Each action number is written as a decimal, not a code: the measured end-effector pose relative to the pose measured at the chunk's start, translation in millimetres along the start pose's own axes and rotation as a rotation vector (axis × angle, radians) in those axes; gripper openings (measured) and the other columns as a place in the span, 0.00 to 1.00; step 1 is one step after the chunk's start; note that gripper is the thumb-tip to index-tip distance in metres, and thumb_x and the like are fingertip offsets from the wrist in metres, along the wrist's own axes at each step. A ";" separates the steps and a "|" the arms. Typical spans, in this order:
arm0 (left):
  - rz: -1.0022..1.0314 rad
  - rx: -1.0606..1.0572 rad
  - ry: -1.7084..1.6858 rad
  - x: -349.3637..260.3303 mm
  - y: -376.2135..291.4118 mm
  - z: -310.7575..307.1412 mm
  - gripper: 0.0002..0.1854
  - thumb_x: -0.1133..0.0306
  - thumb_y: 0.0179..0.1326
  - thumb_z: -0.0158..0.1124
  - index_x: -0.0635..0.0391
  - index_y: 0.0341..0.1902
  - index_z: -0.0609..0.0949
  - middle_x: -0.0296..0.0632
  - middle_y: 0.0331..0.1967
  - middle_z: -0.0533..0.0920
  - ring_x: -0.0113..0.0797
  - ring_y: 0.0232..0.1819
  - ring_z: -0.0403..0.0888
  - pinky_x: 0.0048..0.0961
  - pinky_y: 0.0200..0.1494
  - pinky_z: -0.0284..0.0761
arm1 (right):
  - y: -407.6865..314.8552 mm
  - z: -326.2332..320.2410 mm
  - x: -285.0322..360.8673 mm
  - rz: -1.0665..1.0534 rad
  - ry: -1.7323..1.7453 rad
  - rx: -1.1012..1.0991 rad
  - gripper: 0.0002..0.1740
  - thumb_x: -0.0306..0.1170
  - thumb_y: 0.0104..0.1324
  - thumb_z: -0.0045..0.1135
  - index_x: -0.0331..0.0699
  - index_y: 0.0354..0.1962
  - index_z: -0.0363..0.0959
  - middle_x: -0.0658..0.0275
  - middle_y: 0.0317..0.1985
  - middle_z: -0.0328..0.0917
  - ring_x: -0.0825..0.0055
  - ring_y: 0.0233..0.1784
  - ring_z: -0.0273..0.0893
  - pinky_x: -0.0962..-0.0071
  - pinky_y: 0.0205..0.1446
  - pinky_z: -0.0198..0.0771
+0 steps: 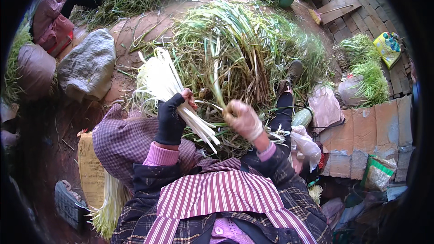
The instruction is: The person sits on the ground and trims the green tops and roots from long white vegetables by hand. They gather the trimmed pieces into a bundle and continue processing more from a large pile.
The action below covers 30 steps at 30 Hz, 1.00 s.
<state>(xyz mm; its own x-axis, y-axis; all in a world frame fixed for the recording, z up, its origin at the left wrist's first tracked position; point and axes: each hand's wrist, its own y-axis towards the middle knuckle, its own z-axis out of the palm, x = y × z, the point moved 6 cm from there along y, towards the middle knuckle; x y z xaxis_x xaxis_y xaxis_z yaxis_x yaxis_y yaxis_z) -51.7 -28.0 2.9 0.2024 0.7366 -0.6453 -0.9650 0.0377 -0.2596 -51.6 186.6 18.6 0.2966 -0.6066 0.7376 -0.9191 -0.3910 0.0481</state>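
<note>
My left hand [174, 117], in a black fingerless glove, is closed around a bundle of pale peeled stalks [166, 78], their leafy ends pointing up and away. To its right, my right hand [242, 118], in a light glove and blurred by motion, pinches a greenish leafy stalk [217, 88] at its lower end. Beyond both hands lies a large heap of green, leafy stalks [234, 40] mixed with brown, dry leaves. The cut ends of the pale bundle point down toward my right wrist.
A woven sack [88, 64] and a seated person [51, 23] are at the left. Pale stalks [108, 203] hang by a yellow sack [91, 169] near my left side. At the right are a pink bag [325, 106], cardboard [369, 128], more greens [373, 84] and a broom [317, 16].
</note>
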 end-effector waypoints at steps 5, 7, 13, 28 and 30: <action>0.015 -0.040 0.224 7.0 2.6 0.5 0.11 0.69 0.55 0.67 0.64 0.34 0.78 0.37 0.22 0.76 0.29 0.20 0.75 0.25 0.25 0.73 | -47.7 15.0 36.0 0.188 0.216 0.148 0.05 0.27 0.60 0.60 0.35 0.31 0.72 0.61 0.24 0.73 0.69 0.27 0.75 0.72 0.33 0.69; 0.056 -0.032 0.286 9.7 4.8 4.4 0.10 0.70 0.53 0.68 0.64 0.32 0.79 0.37 0.21 0.77 0.28 0.18 0.76 0.24 0.23 0.73 | -48.3 7.8 49.7 0.081 0.155 0.082 0.06 0.26 0.59 0.60 0.35 0.31 0.72 0.60 0.25 0.73 0.67 0.27 0.75 0.71 0.33 0.69; 0.293 0.154 0.548 11.1 -0.2 21.2 0.10 0.75 0.47 0.71 0.65 0.29 0.78 0.37 0.18 0.78 0.28 0.16 0.76 0.24 0.22 0.72 | -51.6 7.9 54.1 -0.050 0.032 0.126 0.07 0.24 0.56 0.62 0.36 0.31 0.71 0.59 0.25 0.72 0.65 0.26 0.74 0.71 0.31 0.68; 0.089 0.189 0.523 24.5 -3.5 27.8 0.10 0.76 0.49 0.67 0.68 0.34 0.79 0.40 0.18 0.79 0.29 0.17 0.77 0.25 0.23 0.72 | -16.3 41.0 14.9 0.476 0.977 0.036 0.10 0.35 0.68 0.59 0.38 0.41 0.75 0.76 0.29 0.75 0.93 0.24 0.62 0.88 0.24 0.53; 0.093 0.137 0.490 23.5 -2.5 25.2 0.10 0.76 0.48 0.67 0.68 0.34 0.79 0.40 0.19 0.80 0.28 0.17 0.77 0.25 0.23 0.72 | -15.5 39.7 20.0 0.453 0.910 0.076 0.12 0.37 0.67 0.61 0.38 0.41 0.75 0.75 0.29 0.75 0.93 0.23 0.62 0.89 0.24 0.53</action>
<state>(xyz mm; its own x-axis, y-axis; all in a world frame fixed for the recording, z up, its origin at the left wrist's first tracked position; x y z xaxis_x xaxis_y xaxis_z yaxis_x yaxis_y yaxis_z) -48.7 6.2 6.4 0.1371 0.3393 -0.9306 -0.9890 0.0993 -0.1095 -21.2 153.1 5.8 -0.4137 0.0361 0.9097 -0.8678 -0.3178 -0.3820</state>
